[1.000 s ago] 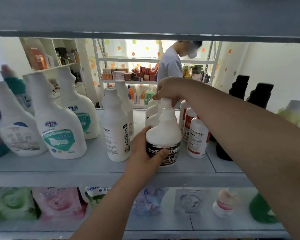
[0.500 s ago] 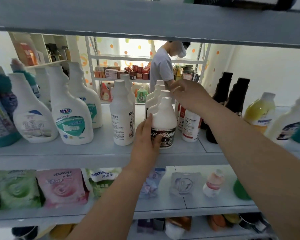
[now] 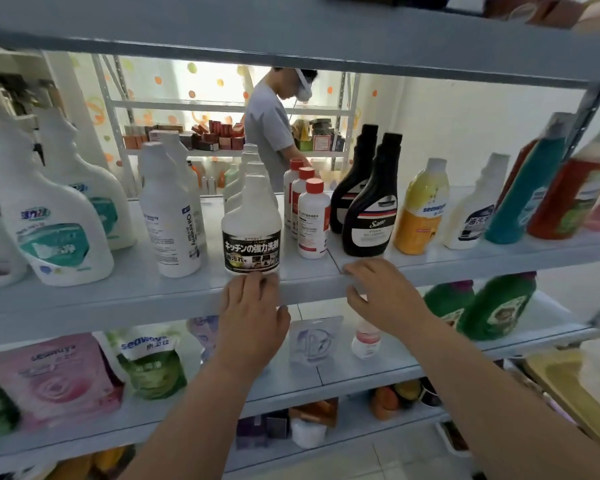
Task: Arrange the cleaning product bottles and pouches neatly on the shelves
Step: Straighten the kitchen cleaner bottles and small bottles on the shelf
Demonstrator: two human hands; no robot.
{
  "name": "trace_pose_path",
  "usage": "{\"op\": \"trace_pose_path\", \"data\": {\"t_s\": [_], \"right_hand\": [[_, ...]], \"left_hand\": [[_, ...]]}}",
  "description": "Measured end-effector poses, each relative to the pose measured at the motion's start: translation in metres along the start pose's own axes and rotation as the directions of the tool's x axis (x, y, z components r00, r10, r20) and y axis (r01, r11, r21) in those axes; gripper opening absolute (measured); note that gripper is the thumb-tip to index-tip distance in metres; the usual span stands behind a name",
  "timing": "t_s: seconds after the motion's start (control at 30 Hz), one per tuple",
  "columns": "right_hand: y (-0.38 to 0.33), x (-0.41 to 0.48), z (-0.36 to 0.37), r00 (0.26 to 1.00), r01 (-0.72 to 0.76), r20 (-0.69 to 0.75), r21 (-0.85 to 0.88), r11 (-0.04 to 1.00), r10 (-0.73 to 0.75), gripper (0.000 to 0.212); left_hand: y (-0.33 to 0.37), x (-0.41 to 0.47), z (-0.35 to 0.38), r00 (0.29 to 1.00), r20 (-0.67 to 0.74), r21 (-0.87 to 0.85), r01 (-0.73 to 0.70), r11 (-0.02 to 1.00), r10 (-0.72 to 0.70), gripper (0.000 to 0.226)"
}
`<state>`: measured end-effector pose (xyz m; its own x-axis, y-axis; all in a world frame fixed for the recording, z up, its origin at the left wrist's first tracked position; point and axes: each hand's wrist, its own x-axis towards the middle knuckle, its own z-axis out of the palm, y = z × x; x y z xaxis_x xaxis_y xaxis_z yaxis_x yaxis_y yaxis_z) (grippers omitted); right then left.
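A white bottle with a black Japanese label (image 3: 251, 233) stands upright at the front of the grey middle shelf (image 3: 153, 296), heading a row of like bottles. My left hand (image 3: 252, 315) hangs just below it in front of the shelf edge, fingers relaxed and holding nothing. To the right, my right hand (image 3: 383, 294) is at the shelf edge, fingertips touching the lip, empty. Red-capped white bottles (image 3: 313, 220) and black bottles (image 3: 371, 209) stand to the right of the row. Pouches, pink (image 3: 58, 379) and green (image 3: 153, 363), sit on the lower shelf (image 3: 343, 372).
White spray bottles (image 3: 54, 220) fill the left of the middle shelf, and a tall white bottle (image 3: 170, 213) stands beside the labelled one. Yellow (image 3: 420, 209), teal and red bottles stand at the right. Green bottles (image 3: 496, 306) lean on the lower shelf. A person stands behind the shelving.
My left hand has let go of the labelled bottle and dropped below the shelf edge. My right hand came off the bottle tops and down to the shelf lip. The view has pulled back.
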<state>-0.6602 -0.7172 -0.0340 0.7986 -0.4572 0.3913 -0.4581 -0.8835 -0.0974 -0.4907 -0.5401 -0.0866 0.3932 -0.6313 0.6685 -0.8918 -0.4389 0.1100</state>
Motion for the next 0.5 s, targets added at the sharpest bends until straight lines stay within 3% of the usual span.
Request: {"op": "trace_pose_path", "data": {"t_s": [0.13,0.23,0.33,0.43,0.5], "right_hand": [[0.036,0.0,0.01,0.996,-0.011,-0.086,-0.013,1.0,0.01,0.04],[0.055,0.004,0.019,0.993,0.028,-0.111,-0.014,1.0,-0.029,0.044],[0.066,0.009,0.025,0.989,0.087,-0.123,-0.002,0.996,-0.087,0.044],[0.071,0.008,0.027,0.979,0.116,-0.168,-0.003,0.993,-0.115,0.044],[0.074,0.007,0.03,0.969,0.155,-0.194,-0.01,0.988,-0.154,0.045]], "left_hand": [[0.033,0.017,-0.007,0.997,0.072,-0.177,-0.007,0.984,0.02,0.051],[0.06,0.048,-0.003,0.988,0.116,-0.307,0.132,0.943,-0.101,0.063],[0.081,0.079,0.014,0.969,0.111,-0.257,0.241,0.936,-0.219,0.07],[0.091,0.103,0.028,0.875,0.151,-0.375,0.481,0.792,-0.46,0.081],[0.095,0.114,0.032,0.817,0.141,-0.452,0.556,0.698,-0.559,0.087]]}}
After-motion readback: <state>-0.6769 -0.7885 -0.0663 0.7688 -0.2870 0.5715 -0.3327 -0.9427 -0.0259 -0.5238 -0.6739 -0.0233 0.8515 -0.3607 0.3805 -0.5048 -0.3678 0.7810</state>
